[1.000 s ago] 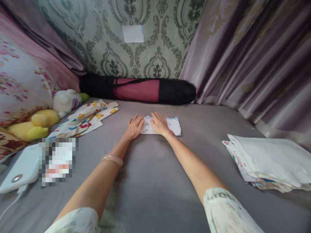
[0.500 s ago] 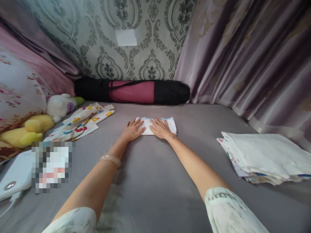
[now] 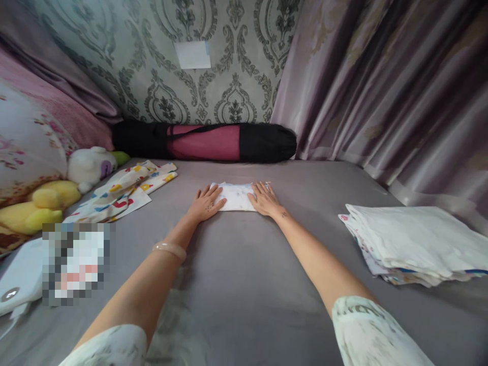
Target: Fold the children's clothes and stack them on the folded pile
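A small white cloth with faint markings (image 3: 237, 198), folded into a flat rectangle, lies on the grey bed sheet (image 3: 244, 264). My left hand (image 3: 206, 203) rests flat on its left end, fingers spread. On its right end lies my right hand (image 3: 265, 198), palm down with the fingers stretched out. Between the two hands the middle of the cloth shows. Its ends are partly covered by my fingers.
A stack of white cloths (image 3: 415, 244) sits at the right. To the left are a patterned cloth (image 3: 122, 193), plush toys (image 3: 89, 168) and a white power bank (image 3: 23, 274) with a cable. A black and pink rolled bag (image 3: 206, 142) lies along the wall.
My right hand has slid right across the cloth to its right end, uncovering more of the middle. My left hand stays on the left end. The view has shifted slightly.
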A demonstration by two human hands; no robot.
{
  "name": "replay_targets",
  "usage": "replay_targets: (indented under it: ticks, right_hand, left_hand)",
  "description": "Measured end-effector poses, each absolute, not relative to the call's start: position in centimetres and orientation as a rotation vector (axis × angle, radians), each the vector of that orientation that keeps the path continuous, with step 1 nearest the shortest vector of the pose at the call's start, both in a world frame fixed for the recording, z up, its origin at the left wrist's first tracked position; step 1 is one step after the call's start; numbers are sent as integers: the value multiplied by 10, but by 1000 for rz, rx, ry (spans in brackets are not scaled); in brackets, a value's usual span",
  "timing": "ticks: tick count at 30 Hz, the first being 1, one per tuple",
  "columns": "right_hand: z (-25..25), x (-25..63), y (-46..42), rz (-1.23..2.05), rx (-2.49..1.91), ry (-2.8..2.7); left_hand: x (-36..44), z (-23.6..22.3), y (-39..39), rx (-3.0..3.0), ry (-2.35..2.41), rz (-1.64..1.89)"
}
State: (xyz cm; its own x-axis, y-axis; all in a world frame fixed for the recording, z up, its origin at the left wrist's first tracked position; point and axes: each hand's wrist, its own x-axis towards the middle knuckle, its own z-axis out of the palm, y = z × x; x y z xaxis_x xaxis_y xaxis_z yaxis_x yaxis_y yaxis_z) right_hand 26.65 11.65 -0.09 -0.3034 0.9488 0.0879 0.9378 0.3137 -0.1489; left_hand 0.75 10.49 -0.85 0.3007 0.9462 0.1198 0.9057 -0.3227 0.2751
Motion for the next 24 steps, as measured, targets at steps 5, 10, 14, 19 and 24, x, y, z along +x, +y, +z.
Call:
replay_targets:
  ticks: [5,10,14,19,24]
  right_hand:
    - [2,266,118,163,-1718,-2386]
    - [16,280,138,293,-1669,-2425]
    - [22,295,162,479,-1665,-2438]
    - [25,305,181,627,-1650,-2426]
    - [34,302,184,541,-1694,-2514]
  left_hand:
    - [10,2,107,2445,1744,368]
    - [15,26,129,2527,1787,207]
    - [19,41,152,2595,1756,65]
    - [22,54,174,2463,1765,-104]
    - [20,53,198,2383,1738,-185]
